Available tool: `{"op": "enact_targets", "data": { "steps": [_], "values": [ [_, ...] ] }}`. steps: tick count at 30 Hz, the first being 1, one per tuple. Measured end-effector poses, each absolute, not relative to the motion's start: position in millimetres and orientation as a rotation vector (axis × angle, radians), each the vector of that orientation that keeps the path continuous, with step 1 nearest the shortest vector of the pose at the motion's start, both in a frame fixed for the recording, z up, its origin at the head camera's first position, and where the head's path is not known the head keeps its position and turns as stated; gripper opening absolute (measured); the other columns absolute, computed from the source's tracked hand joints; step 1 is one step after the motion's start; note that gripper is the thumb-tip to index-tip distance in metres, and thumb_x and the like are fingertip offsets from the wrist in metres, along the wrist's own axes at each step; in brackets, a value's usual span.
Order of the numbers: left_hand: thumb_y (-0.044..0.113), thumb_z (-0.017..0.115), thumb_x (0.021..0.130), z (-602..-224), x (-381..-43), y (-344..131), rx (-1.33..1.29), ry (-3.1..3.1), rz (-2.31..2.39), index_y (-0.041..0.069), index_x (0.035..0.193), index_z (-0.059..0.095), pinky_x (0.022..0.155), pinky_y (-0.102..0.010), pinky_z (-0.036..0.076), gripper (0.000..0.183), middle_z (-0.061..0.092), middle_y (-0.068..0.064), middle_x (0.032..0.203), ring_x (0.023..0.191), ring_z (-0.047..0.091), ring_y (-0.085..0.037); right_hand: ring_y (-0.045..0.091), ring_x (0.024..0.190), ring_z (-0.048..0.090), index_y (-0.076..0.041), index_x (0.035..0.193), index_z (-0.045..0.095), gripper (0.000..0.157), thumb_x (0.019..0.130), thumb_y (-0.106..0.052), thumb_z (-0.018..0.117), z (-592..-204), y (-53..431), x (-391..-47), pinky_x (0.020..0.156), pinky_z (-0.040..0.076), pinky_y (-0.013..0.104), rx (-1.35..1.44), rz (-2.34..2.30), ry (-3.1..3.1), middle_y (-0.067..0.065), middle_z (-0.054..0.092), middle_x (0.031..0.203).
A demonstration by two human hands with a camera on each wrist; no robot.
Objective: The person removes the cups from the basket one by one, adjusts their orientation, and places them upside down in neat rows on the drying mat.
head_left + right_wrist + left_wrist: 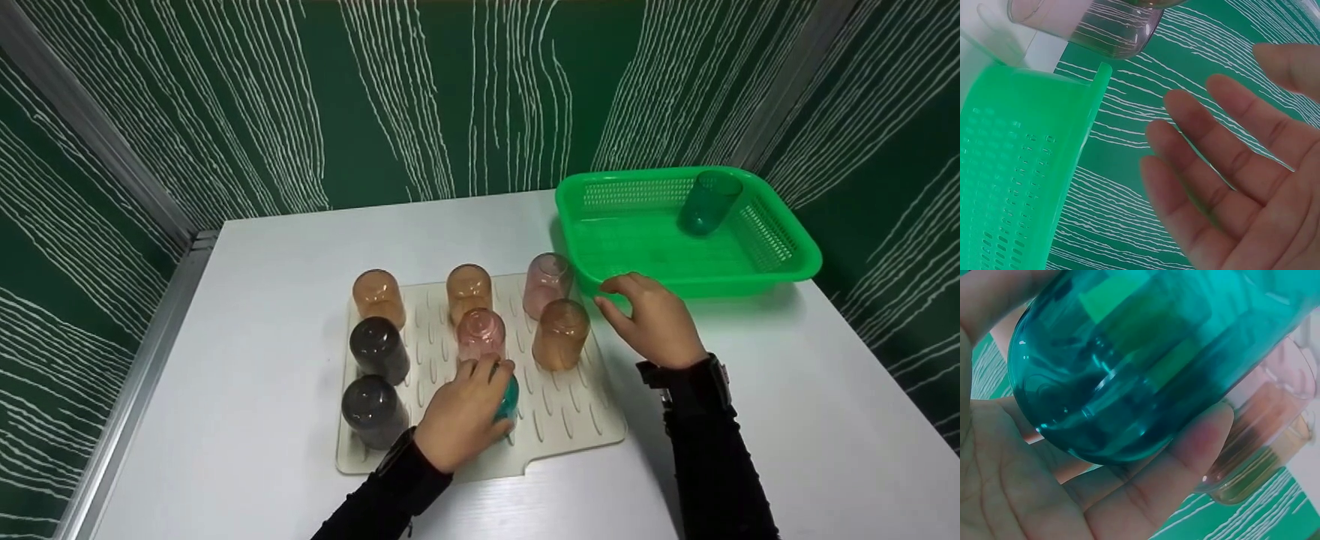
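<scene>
My left hand (pixel 466 412) grips a teal cup (pixel 1112 371) over the front part of the cream drying mat (pixel 562 439). In the left wrist view the thumb and fingers curl around the cup's rounded base end. In the head view the hand covers most of it. Just behind stands a pink cup (pixel 481 334), bottom up. My right hand (pixel 660 319) hovers with nothing in it, fingers loosely bent, beside an amber cup (pixel 561 336) and the front rim of a green basket (pixel 690 287). The right wrist view has its fingers (pixel 1213 163) spread apart from the basket wall.
Two dark grey cups (pixel 377 349) line the mat's left side. Two orange cups (pixel 379 298) and a pale pink cup (pixel 547 285) stand along its back. Another teal cup (pixel 709 202) leans inside the basket at the back right. Green walls enclose the white table (pixel 247 375).
</scene>
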State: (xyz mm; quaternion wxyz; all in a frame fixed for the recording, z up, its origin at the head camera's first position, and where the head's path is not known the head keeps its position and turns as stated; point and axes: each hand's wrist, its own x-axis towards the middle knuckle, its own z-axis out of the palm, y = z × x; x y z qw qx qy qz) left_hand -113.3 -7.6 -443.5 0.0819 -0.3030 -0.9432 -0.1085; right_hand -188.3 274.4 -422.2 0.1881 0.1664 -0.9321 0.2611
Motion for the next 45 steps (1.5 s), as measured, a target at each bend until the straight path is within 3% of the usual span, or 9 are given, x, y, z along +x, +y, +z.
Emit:
{"op": "enact_targets", "data": {
  "steps": [11,21,33,45],
  "values": [
    [0.038,0.085,0.072,-446.4,-112.6,-6.5,-0.888,-2.777,-0.268,0.010,0.131,0.052,0.067,-0.033,0.058,0.073,0.056,-0.009,0.126,0.107,0.059,-0.025,0.034,0.102,0.065,-0.003,0.107,0.070,0.022,0.093,-0.019,0.067,-422.9,275.2,-188.8,0.086,0.051,0.049,0.466,0.741,-2.640,0.015,0.070,0.106],
    [0.045,0.085,0.070,-444.1,-109.2,-8.4,-0.841,-2.769,-0.234,0.014,0.136,0.050,0.076,-0.041,0.056,0.081,0.055,-0.010,0.133,0.118,0.056,-0.028,0.034,0.104,0.065,-0.002,0.107,0.070,0.023,0.093,-0.019,0.067,-422.6,273.5,-189.9,0.088,0.051,0.049,0.479,0.758,-2.649,0.015,0.070,0.106],
    [0.061,0.062,0.087,-420.6,-109.4,-27.4,-0.755,-2.664,-0.281,0.014,0.135,0.053,0.086,-0.042,0.054,0.068,0.059,-0.008,0.130,0.114,0.060,-0.027,0.034,0.104,0.065,-0.002,0.107,0.070,0.022,0.093,-0.017,0.067,-425.1,272.6,-189.9,0.089,0.051,0.049,0.470,0.756,-2.643,0.015,0.070,0.106],
    [0.052,0.065,0.089,-394.2,-111.4,-54.9,-0.548,-2.596,-0.419,0.011,0.134,0.057,0.096,-0.048,0.051,0.062,0.059,-0.016,0.132,0.119,0.059,-0.033,0.034,0.105,0.065,-0.002,0.108,0.070,0.023,0.093,-0.018,0.067,-424.7,273.4,-190.4,0.090,0.051,0.050,0.477,0.751,-2.651,0.015,0.070,0.106]
  ]
}}
